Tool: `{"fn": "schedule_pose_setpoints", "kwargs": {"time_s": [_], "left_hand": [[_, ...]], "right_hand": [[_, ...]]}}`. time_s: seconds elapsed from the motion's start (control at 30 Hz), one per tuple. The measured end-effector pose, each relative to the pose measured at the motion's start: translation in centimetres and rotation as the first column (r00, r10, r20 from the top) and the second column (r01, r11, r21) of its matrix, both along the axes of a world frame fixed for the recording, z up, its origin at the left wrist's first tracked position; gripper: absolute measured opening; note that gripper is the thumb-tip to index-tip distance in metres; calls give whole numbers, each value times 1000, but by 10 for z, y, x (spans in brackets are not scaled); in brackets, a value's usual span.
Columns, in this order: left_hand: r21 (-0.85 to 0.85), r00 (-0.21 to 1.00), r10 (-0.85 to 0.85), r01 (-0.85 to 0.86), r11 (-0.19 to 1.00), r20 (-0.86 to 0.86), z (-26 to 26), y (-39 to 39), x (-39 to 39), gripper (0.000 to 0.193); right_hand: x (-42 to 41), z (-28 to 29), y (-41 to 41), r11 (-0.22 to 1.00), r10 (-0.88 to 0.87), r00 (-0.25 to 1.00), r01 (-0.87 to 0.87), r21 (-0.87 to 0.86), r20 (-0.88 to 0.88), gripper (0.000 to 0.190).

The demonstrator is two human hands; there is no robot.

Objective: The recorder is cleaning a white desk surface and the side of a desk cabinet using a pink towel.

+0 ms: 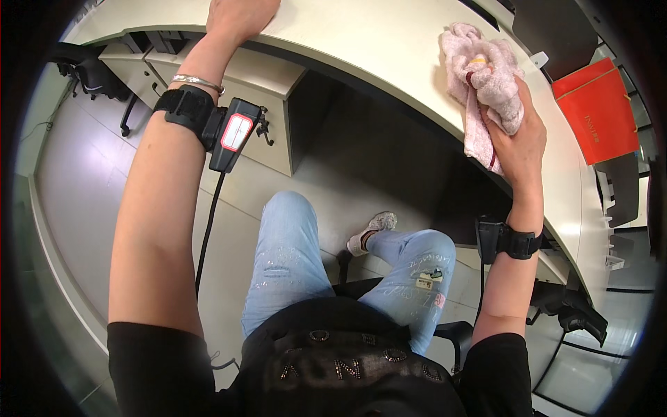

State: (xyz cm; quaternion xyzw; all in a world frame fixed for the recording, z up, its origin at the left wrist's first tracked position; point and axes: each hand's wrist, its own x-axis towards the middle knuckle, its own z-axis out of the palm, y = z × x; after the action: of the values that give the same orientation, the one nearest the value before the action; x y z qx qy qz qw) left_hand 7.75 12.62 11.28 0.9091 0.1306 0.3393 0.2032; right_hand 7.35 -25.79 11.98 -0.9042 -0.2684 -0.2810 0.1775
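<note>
A crumpled pale pink terry towel [482,83] with dark red stripes is bunched in my right hand [521,138], over the right part of the white desk [359,31]. One end of the cloth hangs down past the desk's front edge. My left hand [242,18] rests at the desk's edge at the top of the view. Its fingers are cut off by the frame, so I cannot see whether they hold anything.
Right of the towel stands a red paper bag [596,112] bearing writing. Under the desk is a white drawer cabinet [260,120] with keys in its lock. Black cables [208,234] run from the straps on both forearms. An office chair [94,73] stands at far left.
</note>
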Motion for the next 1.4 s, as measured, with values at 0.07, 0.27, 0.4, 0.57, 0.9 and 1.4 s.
{"fn": "schedule_pose_setpoints", "kwargs": {"time_s": [0.07,0.27,0.4,0.57,0.9,1.4], "left_hand": [[13,1000,2,-2,1000,28,-2,1,0,27],[18,996,-6,4,1000,94,-5,2,1,27],[48,998,-6,2,999,68,-3,5,3,28],[14,995,-39,38,999,87,0,-3,-5,28],[-5,998,-15,15,1000,62,-1,2,0,29],[20,997,-5,4,1000,72,-3,4,0,28]], "right_hand": [[0,0,0,1000,-10,1000,10,-17,27,62],[-1,-1,1,999,22,1000,-21,49,-12,61],[0,-1,-1,998,47,999,-47,48,-9,61],[1,-1,-2,999,28,1000,-28,17,10,58],[1,-2,-2,999,31,1000,-31,27,-5,57],[-1,-2,-3,999,24,1000,-24,42,3,59]]}}
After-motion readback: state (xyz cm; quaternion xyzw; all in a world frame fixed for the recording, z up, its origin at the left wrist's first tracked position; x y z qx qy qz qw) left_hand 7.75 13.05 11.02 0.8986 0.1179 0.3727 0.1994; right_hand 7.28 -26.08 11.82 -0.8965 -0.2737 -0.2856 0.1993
